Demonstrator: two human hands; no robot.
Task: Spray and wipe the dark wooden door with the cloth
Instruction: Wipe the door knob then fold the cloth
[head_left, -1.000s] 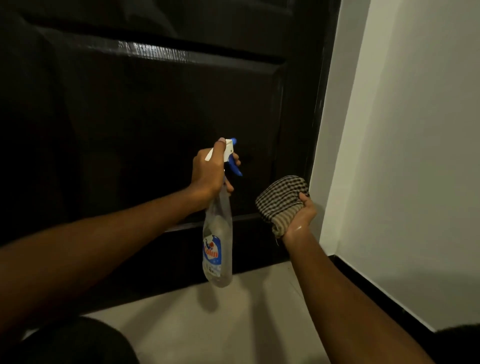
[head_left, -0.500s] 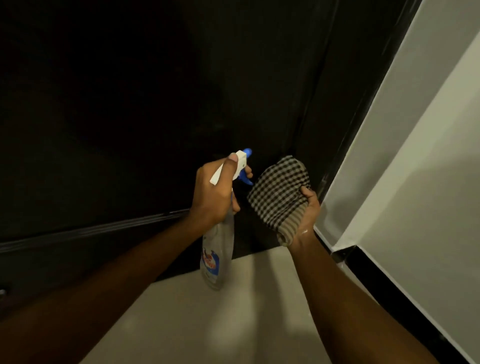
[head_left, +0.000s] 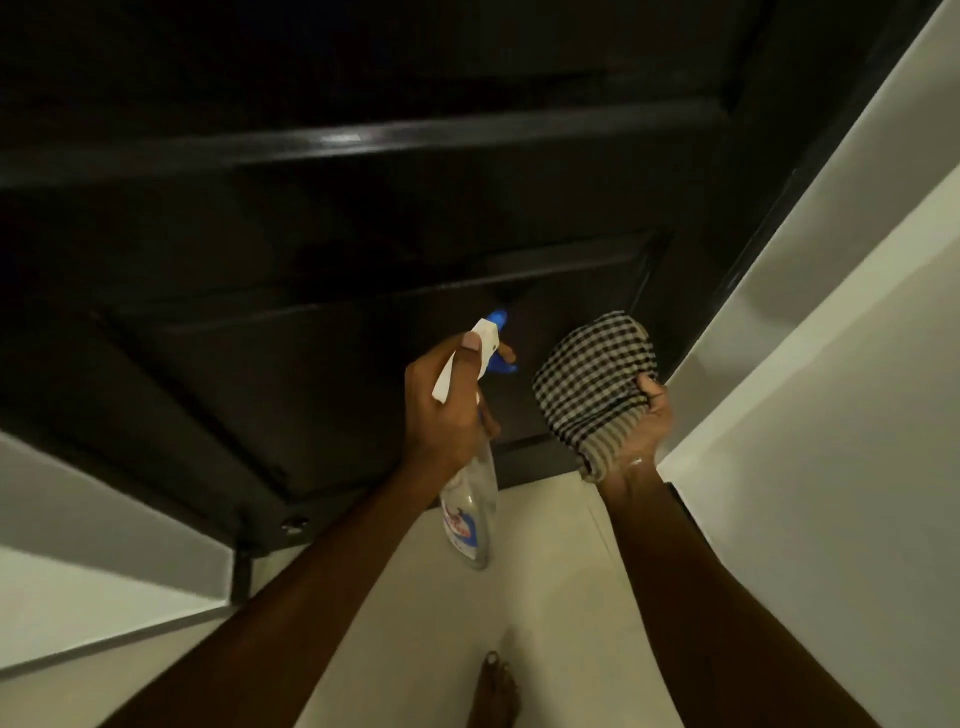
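Where the dark door (head_left: 311, 260) fills the upper view, its lower panel lies just beyond both hands. The left hand (head_left: 441, 410) grips the neck of a clear bottle (head_left: 470, 514), thumb along the white spray head and a finger curled round the blue trigger; the bottle's body hangs over the pale floor (head_left: 545, 597). Just beside it, the right hand (head_left: 644, 421) clutches a bunched checked cloth (head_left: 592, 384) near the door's right edge; contact with the wood cannot be told. A white wall (head_left: 831, 415) rises on the right; a bare foot (head_left: 496, 686) shows below
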